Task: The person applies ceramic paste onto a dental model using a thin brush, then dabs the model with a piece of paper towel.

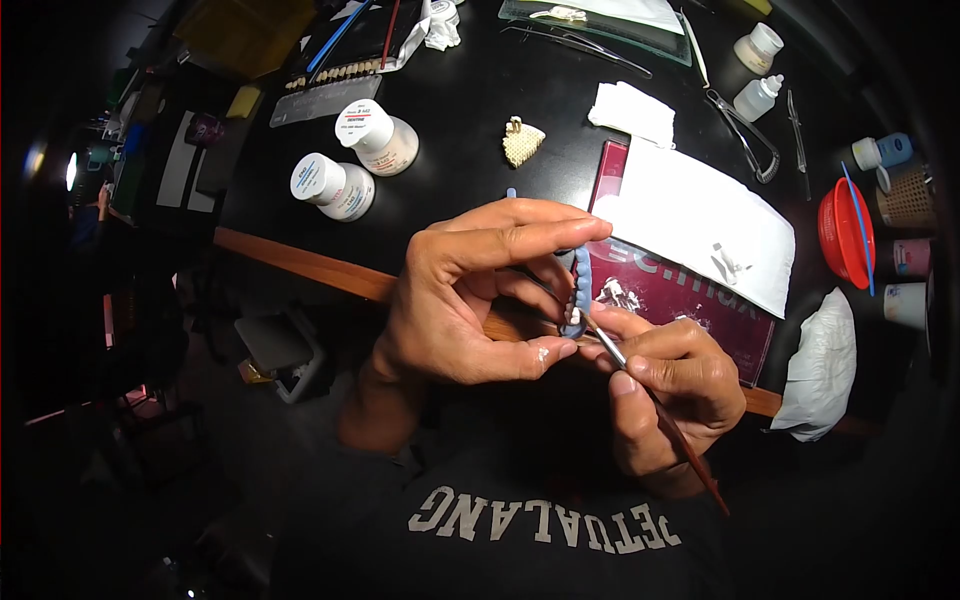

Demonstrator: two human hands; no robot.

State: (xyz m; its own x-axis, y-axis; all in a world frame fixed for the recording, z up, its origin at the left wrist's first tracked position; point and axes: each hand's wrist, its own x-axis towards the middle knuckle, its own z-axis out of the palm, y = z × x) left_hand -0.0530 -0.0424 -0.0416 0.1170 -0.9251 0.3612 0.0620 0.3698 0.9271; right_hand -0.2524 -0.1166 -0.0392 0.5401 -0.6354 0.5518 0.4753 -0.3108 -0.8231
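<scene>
My left hand [480, 285] grips a blue-grey dental model [583, 275] by its ends, thumb below and fingers above. Small white teeth show near the model's lower end. In my right hand [680, 385] is a thin brush [660, 412] with a dark reddish handle and a metal ferrule, pinched like a pen. Its tip meets the model beside the white teeth; whether it touches them is too small to tell. A white smear marks my left thumb. Behind the hands lies a maroon mixing slab [745, 345] with white paste [620, 295] on it.
Two white-capped powder jars [378, 140] stand left, near a tooth shade guide [335, 80]. A honeycomb firing tray [522, 143] lies mid-table. White tissue [700, 210] partly covers the slab. Right are a red bowl [845, 235], small bottles [758, 98], a clamp-like tool [745, 135] and crumpled tissue [820, 365].
</scene>
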